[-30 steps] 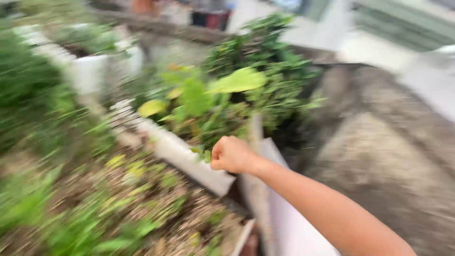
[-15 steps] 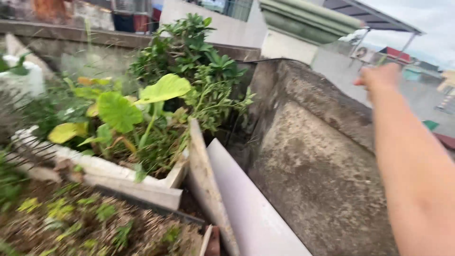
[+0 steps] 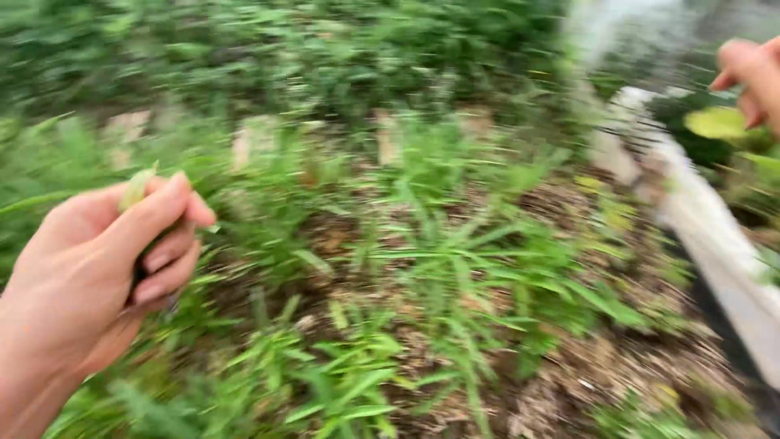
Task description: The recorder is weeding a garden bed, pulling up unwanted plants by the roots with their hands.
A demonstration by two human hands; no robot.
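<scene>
Hands sit at opposite edges of the blurred view: the left hand (image 3: 97, 276), near and low on the left, has its thumb and curled fingers pinched together on a small pale green leaf scrap (image 3: 136, 189) that sticks up above the thumb, a grip suited to something thin and light. At the far right edge only part of the right hand (image 3: 751, 77) shows, fingers bent; whether it holds anything I cannot tell. Between them lies a garden bed of thin-bladed green grass weeds (image 3: 455, 268) growing out of dry brown mulch and soil (image 3: 585, 366). A long white plastic planter edge (image 3: 715, 244) runs along the right side of the bed, apparently holding the soil in, with a yellow-green broad leaf (image 3: 719, 123) beyond it.
</scene>
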